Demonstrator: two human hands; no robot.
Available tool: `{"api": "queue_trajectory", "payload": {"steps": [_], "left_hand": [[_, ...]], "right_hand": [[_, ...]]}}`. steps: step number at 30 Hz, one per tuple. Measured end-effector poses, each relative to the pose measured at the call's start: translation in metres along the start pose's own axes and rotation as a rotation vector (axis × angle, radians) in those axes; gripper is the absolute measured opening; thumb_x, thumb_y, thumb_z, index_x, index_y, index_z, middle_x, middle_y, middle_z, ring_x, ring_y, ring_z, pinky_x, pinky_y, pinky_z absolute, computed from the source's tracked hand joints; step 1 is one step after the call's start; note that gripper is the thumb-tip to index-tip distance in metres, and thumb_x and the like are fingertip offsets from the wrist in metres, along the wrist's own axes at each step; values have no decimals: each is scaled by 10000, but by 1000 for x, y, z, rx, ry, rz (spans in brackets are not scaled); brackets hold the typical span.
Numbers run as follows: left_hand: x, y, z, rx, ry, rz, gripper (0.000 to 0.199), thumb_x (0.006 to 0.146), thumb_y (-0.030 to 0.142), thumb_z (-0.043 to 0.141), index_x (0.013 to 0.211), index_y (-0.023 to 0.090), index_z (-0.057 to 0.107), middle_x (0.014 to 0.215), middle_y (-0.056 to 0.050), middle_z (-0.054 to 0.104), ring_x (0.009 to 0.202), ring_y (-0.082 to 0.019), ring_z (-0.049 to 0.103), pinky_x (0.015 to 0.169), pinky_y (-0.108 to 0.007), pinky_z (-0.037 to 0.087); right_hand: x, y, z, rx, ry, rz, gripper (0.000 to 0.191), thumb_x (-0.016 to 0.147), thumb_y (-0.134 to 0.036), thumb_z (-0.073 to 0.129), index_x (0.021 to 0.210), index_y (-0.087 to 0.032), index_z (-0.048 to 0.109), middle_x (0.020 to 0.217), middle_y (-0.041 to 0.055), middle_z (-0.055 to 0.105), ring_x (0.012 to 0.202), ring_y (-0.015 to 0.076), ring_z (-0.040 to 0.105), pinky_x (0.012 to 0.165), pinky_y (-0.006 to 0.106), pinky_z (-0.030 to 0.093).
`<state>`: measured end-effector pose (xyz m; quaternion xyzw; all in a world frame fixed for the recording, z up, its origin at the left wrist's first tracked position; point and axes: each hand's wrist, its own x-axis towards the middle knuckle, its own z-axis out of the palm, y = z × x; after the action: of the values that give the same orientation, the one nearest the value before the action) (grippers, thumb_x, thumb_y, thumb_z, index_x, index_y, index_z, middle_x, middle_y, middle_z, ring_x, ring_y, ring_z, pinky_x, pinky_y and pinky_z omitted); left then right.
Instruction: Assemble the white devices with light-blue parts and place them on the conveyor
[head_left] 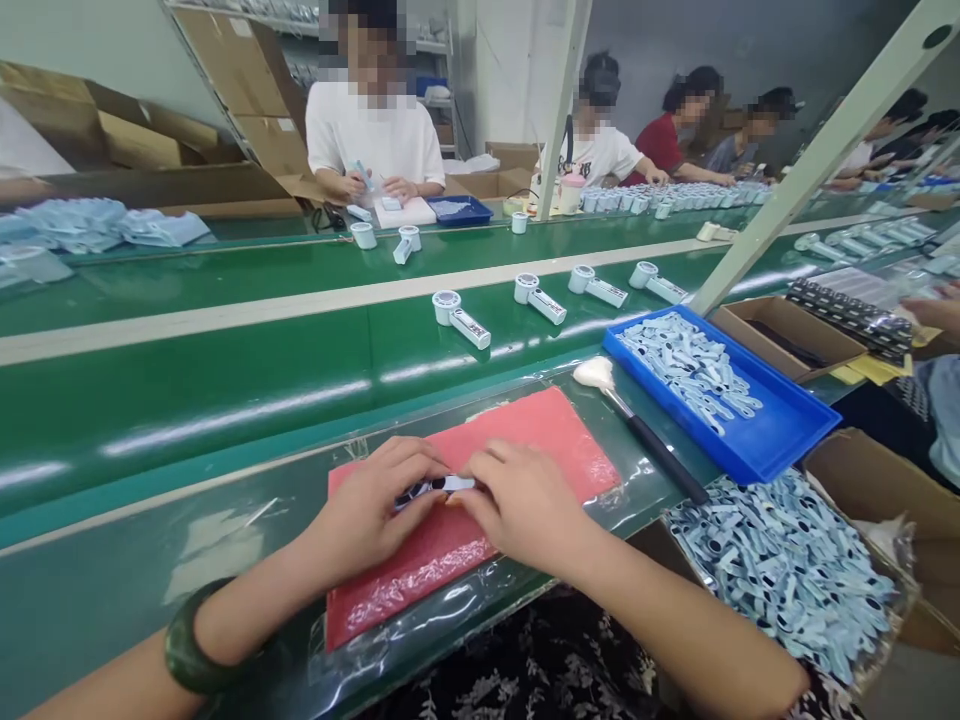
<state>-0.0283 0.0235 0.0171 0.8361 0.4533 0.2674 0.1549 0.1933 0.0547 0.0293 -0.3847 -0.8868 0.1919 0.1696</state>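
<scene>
Both hands meet over a red plastic-wrapped pad point(540, 430) on the bench. My left hand point(382, 500) has its fingers closed round the dark-marked end of a small light blue part point(454, 483). Thumb and fingers of my right hand point(525, 500) pinch the part's pale end. Much of the part is hidden by the fingers. Right of the pad lies a black-handled tool with a white head point(595, 374). Beyond it, a blue tray point(787, 425) holds many small light blue pieces.
A green conveyor point(300, 350) runs across ahead, carrying several light blue devices point(470, 327). At the lower right, a box is heaped with small light blue parts point(787, 570). A slanted metal post point(817, 150) rises at the right. People sit across the conveyor.
</scene>
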Motion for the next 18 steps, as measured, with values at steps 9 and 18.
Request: {"api": "queue_trajectory", "payload": {"steps": [9, 18], "left_hand": [[-11, 17, 0, 90, -17, 47, 176, 1031, 303, 493, 1045, 241, 657, 1148, -36, 695, 1156, -217, 611, 985, -402, 536], [-21, 31, 14, 253, -31, 46, 217, 1038, 257, 445, 1170, 220, 614, 1163, -58, 706, 1125, -234, 640, 980, -439, 532]], "right_hand": [[-5, 23, 13, 499, -121, 85, 332, 901, -304, 731, 1211, -235, 636, 1213, 55, 667, 1145, 232, 596, 994, 415, 487], [-22, 10, 22, 242, -115, -26, 347, 979, -256, 567, 1317, -194, 610, 1205, 82, 675, 1109, 255, 573, 1000, 449, 459]]}}
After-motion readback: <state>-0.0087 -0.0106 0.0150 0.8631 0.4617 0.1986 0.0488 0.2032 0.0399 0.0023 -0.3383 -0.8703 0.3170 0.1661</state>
